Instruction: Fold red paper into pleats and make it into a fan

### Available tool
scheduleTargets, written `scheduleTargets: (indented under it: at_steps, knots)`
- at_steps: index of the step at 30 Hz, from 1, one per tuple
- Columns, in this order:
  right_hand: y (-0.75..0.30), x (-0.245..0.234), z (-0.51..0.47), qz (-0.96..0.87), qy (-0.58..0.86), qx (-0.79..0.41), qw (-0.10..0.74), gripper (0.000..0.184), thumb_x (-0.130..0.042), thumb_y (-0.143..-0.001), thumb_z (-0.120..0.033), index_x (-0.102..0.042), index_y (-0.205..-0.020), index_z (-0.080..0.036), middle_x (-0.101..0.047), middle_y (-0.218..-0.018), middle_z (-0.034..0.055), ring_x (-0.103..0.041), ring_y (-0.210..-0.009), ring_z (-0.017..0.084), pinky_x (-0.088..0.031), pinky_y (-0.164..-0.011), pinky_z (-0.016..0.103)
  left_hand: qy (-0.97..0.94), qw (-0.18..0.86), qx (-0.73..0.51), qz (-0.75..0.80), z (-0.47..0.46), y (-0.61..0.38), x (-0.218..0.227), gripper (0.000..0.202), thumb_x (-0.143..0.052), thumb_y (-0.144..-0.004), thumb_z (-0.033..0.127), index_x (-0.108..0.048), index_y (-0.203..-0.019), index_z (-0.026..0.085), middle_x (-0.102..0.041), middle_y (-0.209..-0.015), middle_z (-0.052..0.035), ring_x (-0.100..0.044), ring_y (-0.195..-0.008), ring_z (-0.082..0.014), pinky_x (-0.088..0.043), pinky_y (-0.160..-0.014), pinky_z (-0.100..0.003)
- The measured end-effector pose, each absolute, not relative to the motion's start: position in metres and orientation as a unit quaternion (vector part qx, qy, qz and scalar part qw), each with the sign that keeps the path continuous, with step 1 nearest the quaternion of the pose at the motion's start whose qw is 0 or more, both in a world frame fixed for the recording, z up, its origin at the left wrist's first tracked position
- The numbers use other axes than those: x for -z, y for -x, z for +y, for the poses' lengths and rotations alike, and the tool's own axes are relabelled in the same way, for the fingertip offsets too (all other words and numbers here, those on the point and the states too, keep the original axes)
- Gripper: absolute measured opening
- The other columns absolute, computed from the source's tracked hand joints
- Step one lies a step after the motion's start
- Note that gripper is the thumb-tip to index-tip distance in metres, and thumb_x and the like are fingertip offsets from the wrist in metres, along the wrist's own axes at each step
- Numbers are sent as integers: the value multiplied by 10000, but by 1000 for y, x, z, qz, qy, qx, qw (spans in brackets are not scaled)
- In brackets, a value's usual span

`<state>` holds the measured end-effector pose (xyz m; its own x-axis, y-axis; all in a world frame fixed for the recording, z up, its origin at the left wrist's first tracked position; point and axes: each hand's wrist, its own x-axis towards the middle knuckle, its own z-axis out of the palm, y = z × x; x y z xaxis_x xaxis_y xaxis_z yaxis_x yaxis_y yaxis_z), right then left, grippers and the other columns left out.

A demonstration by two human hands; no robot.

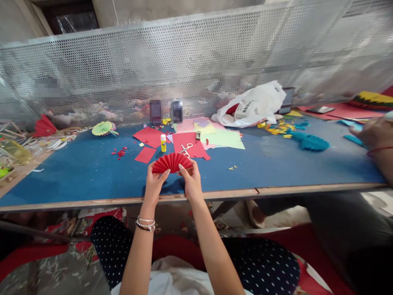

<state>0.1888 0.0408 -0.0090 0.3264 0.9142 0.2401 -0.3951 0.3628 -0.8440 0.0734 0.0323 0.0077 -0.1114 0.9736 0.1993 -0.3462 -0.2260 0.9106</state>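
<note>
A red pleated paper fan is spread in a half circle above the front part of the blue tabletop. My left hand pinches its left side, thumb on the near face. On the right side my right hand grips it the same way, the fingers mostly hidden behind the paper. Just beyond the fan stand a yellow glue stick with a white cap and a pair of scissors lying on red paper. A small sharpener-like piece rests nearby.
Red scraps lie to the left, with a yellow-green pleated paper piece behind. A white plastic bag sits before the perforated metal screen. Blue pleated paper lies right, near another person's hand.
</note>
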Motion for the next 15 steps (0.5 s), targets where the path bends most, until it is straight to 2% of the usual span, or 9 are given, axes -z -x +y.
scheduleTargets:
  at_steps: [4, 9, 13, 15]
  knots:
    - [-189, 8, 41, -361, 361, -439, 739, 487, -698, -693, -407, -479, -1089, -226, -607, -820, -23, -559, -677, 125, -468, -589, 244, -429, 493, -650, 389, 28, -74, -13, 387, -744, -678, 332, -599, -994, 162, -677, -927, -33, -644, -855, -159, -513, -799, -287]
    - [-185, 8, 41, -348, 354, -448, 743, 539, -712, -683, -395, -442, -1120, -234, -625, -850, -13, -564, -642, 113, -451, -560, 233, -415, 496, -651, 397, 29, -76, -12, 358, -732, -689, 363, -619, -956, 153, -677, -863, -30, -655, -767, -161, -531, -729, -288]
    - [-197, 5, 37, -351, 359, -455, 736, 531, -713, -682, -399, -452, -1114, -230, -607, -706, -43, -568, -575, 121, -446, -537, 245, -415, 503, -641, 405, 32, -74, -6, 418, -739, -678, 394, -585, -988, 160, -687, -843, -46, -666, -729, -171, -536, -716, -306]
    - [-217, -1, 33, -332, 370, -419, 760, 535, -727, -668, -383, -464, -1104, -222, -589, -652, -56, -546, -521, 112, -444, -528, 249, -446, 481, -627, 420, 34, -65, -3, 428, -718, -698, 420, -571, -1012, 168, -696, -860, -71, -672, -743, -180, -531, -713, -306]
